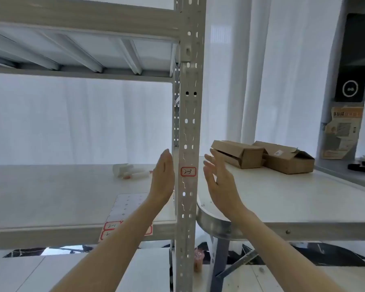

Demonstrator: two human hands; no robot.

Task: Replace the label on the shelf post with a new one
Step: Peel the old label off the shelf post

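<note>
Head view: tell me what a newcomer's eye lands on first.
The perforated grey shelf post runs down the middle, with a small red-bordered label stuck on it. The left hand and right hand, both open, flank that label without touching it. Two brown cardboard boxes lie on the table at right.

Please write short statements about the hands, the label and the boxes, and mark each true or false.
1. A red-bordered label is stuck on the shelf post. True.
2. The left hand pinches the label. False: it is open beside the post, holding nothing.
3. The right hand is open, right of the post. True.
4. The cardboard boxes lie left of the post. False: they lie on the table right of it.
</note>
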